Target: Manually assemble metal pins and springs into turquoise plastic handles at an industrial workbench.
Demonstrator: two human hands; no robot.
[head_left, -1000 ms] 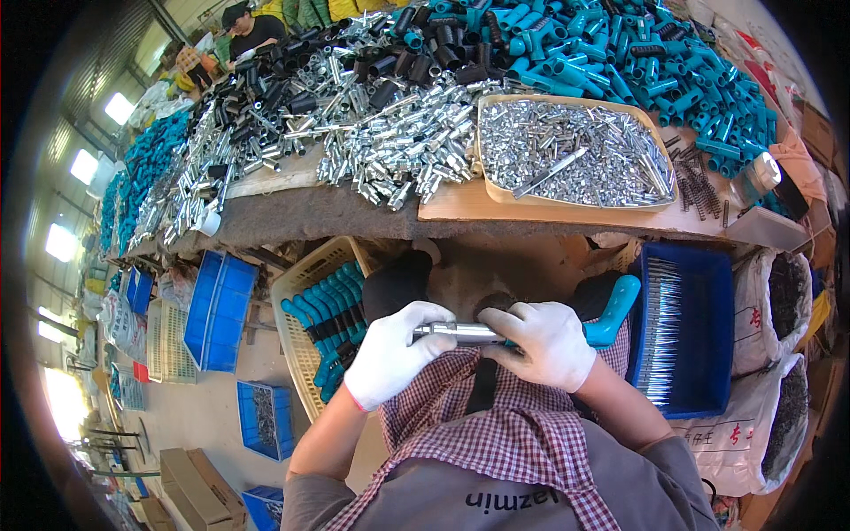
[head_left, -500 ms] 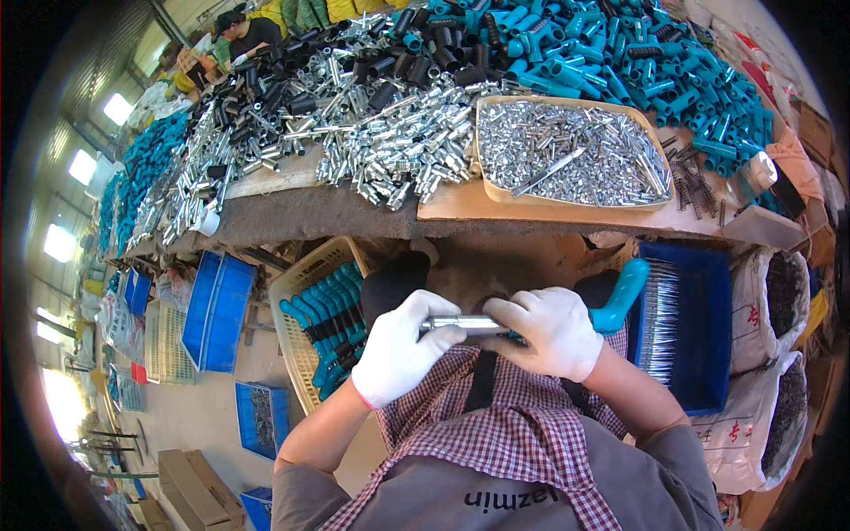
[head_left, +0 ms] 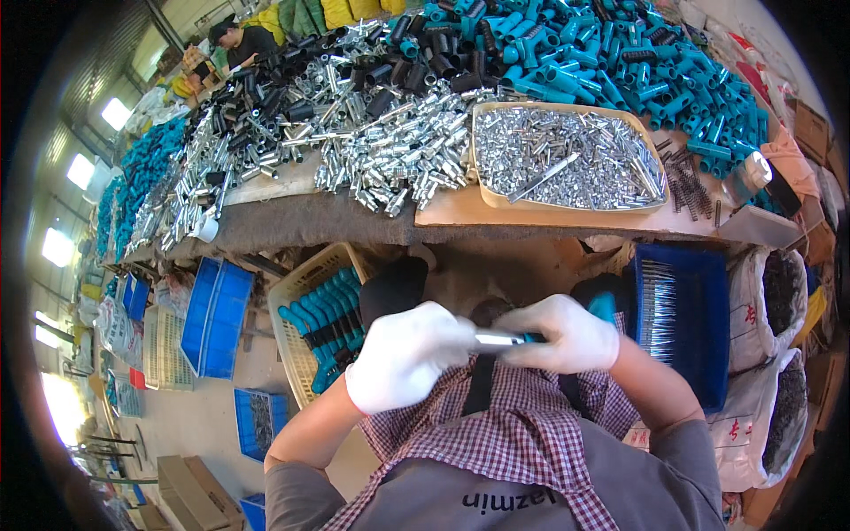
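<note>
In front of my lap both white-gloved hands are closed around one long piece, a silver metal tube (head_left: pixel 491 341) joined to a teal handle (head_left: pixel 604 307). My left hand (head_left: pixel 416 356), smeared by motion, wraps the tube's left end. Around its right part, where a bit of teal shows, my right hand (head_left: pixel 564 334) is closed. The handle's end pokes out blurred behind the right hand, and most of it is hidden. Past my hands, a cream tray (head_left: pixel 580 208) of small metal pins stands on the workbench (head_left: pixel 310 215).
Teal plastic handles (head_left: pixel 567 62), black sleeves (head_left: pixel 407 71) and silver tubes (head_left: pixel 398 150) are heaped across the bench. Below it, a yellow crate (head_left: pixel 282 319) of teal handles stands left and a blue bin (head_left: pixel 704 327) of thin metal rods right. Another person (head_left: pixel 248 40) works at far left.
My hands have moved slightly apart and tilted, and the left has closed further over the tube. The teal handle, plainly sticking out at right before, is now mostly behind my right hand.
</note>
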